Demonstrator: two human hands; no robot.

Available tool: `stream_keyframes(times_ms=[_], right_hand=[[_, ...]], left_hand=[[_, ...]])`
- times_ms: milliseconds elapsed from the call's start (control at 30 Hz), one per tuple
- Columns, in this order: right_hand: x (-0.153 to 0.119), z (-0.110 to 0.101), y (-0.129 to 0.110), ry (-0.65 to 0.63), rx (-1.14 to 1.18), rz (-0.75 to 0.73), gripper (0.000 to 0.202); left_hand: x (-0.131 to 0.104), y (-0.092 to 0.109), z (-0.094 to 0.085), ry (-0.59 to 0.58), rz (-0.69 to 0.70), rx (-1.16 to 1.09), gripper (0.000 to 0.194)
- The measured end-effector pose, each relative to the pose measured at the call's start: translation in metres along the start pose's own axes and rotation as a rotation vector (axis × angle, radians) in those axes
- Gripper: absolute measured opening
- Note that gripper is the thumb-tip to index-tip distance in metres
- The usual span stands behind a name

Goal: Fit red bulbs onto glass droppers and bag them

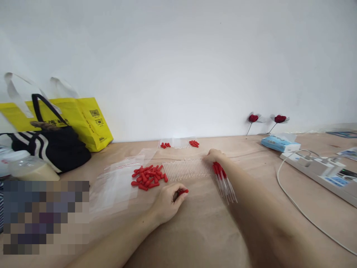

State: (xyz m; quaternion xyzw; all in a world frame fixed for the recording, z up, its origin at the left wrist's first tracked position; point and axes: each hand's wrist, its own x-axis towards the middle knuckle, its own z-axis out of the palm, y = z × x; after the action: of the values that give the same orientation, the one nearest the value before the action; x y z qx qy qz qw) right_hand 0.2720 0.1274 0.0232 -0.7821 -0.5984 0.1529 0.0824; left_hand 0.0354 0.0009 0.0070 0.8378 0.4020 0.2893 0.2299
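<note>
Your left hand (169,201) is clamping its fingers on a red dropper bulb (183,192). Beyond it, red-topped droppers (226,188) are lying right of a row of clear tubes (186,169), loose red bulbs (147,175) left. Your right hand (214,153) is sitting at the row's far right corner; I cannot tell whether its fingers are gripping.

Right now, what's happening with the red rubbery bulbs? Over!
Left hand holding a red bulb; right hand at row of thin clear tubes, grip hidden. Loose bulbs heaped left of row. Red-topped tubes beside right forearm.
</note>
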Motion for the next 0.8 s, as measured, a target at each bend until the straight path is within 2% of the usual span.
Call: stream_keyframes(times_ms=[100, 233, 433, 533, 633, 700, 733, 800], right_hand=[[0.004, 0.000, -0.004, -0.010, 0.014, 0.030, 0.044], [0.004, -0.002, -0.004, 0.004, 0.065, 0.028, 0.035], [-0.004, -0.014, -0.003, 0.123, 0.222, -0.098, 0.022], [-0.012, -0.025, -0.008, 0.225, 0.328, -0.214, 0.022], [-0.032, -0.029, -0.016, 0.316, 0.441, -0.350, 0.024], [-0.053, -0.023, -0.018, 0.330, 0.512, -0.480, 0.024], [-0.066, -0.017, -0.017, 0.331, 0.570, -0.614, 0.022], [-0.093, 0.000, -0.013, 0.320, 0.511, -0.824, 0.016]], left_hand=[[0.000, 0.000, 0.000, 0.001, 0.007, 0.008, 0.010], [0.000, 0.001, 0.000, 0.004, 0.014, 0.015, 0.009], [0.001, 0.001, 0.000, -0.010, 0.018, 0.019, 0.010], [0.001, 0.000, 0.001, -0.011, 0.017, 0.044, 0.009], [0.001, -0.002, 0.002, -0.018, 0.015, 0.053, 0.010], [0.001, -0.004, 0.002, -0.017, 0.000, 0.046, 0.011], [0.001, -0.005, 0.003, -0.012, -0.009, 0.042, 0.011], [0.001, -0.006, 0.003, -0.001, -0.020, 0.039, 0.012]])
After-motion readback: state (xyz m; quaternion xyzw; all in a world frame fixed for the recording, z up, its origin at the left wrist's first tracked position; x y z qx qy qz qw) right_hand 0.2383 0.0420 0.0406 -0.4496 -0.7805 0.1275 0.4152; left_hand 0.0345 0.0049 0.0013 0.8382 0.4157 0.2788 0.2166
